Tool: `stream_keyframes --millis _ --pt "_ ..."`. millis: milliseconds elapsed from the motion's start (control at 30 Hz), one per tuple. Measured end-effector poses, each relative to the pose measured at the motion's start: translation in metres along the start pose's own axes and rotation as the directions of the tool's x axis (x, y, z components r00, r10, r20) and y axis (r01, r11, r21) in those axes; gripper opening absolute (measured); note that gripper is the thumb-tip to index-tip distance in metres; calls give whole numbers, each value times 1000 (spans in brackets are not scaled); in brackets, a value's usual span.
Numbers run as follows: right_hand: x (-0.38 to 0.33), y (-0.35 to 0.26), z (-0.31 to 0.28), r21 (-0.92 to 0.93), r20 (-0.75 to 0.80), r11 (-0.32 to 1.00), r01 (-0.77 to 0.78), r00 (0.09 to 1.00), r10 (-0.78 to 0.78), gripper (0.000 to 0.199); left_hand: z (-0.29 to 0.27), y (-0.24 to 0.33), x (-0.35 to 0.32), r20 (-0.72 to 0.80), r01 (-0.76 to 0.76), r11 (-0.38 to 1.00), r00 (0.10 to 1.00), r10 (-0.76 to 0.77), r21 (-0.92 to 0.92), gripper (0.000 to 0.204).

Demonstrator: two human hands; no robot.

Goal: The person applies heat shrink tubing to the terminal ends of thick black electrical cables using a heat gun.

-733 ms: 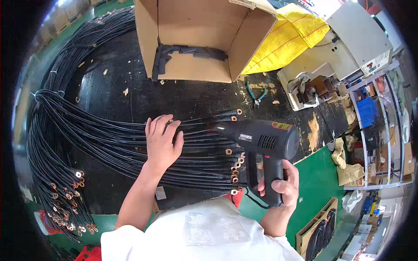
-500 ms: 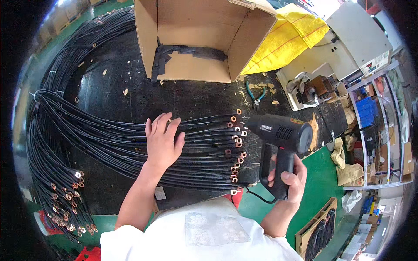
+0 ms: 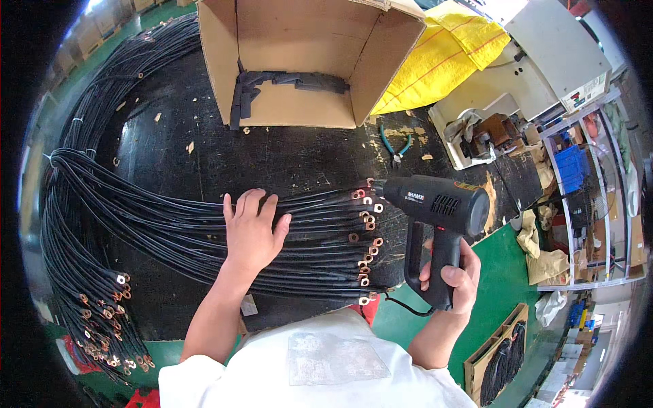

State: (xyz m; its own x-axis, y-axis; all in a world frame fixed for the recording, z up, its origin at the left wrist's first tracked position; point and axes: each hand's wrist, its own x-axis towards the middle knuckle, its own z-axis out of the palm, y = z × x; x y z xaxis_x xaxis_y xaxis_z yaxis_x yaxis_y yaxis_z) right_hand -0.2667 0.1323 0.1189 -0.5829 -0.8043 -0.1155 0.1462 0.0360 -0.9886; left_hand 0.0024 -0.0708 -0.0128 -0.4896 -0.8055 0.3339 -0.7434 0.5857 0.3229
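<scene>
A fanned-out bundle of black cables (image 3: 170, 204) lies across the black table, its copper ring lugs (image 3: 369, 226) lined up at the right end. My left hand (image 3: 254, 228) rests on top of the cables near their middle, fingers spread. My right hand (image 3: 454, 275) is wrapped round the grip of a black heat gun (image 3: 435, 204). The gun's nozzle points left, right beside the lugs at the far side of the row. Its cord hangs below the handle.
An open cardboard box (image 3: 306, 109) with black sleeve pieces (image 3: 299, 80) stands at the back. Teal-handled pliers (image 3: 396, 147) lie right of it, near a yellow woven sack (image 3: 442, 58). More cable ends with lugs (image 3: 109, 313) hang at the left. A shelf rack (image 3: 592, 197) stands at right.
The far cables' lugs have shifted slightly down and left, closer in line with the nozzle. My left hand has moved slightly down with its fingers on the cables. The gun stays nearly in place.
</scene>
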Motion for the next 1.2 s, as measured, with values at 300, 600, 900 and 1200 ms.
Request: stream_keyframes --millis 300,600,900,1200 --pt "12 2 5 -12 9 1000 11 1000 -11 74 0 -1 1 -108 -102 993 990 95 -61 36" --pt "16 -1 13 -30 49 1000 5 999 -4 73 0 -3 1 -135 -115 990 985 103 -81 34" --pt "10 -3 26 -3 112 999 -41 993 41 68 1 -1 2 -163 -106 990 983 91 -90 32" --pt "8 -2 27 -4 106 1000 -16 994 17 67 1 -2 1 -171 -105 990 981 88 -95 31"
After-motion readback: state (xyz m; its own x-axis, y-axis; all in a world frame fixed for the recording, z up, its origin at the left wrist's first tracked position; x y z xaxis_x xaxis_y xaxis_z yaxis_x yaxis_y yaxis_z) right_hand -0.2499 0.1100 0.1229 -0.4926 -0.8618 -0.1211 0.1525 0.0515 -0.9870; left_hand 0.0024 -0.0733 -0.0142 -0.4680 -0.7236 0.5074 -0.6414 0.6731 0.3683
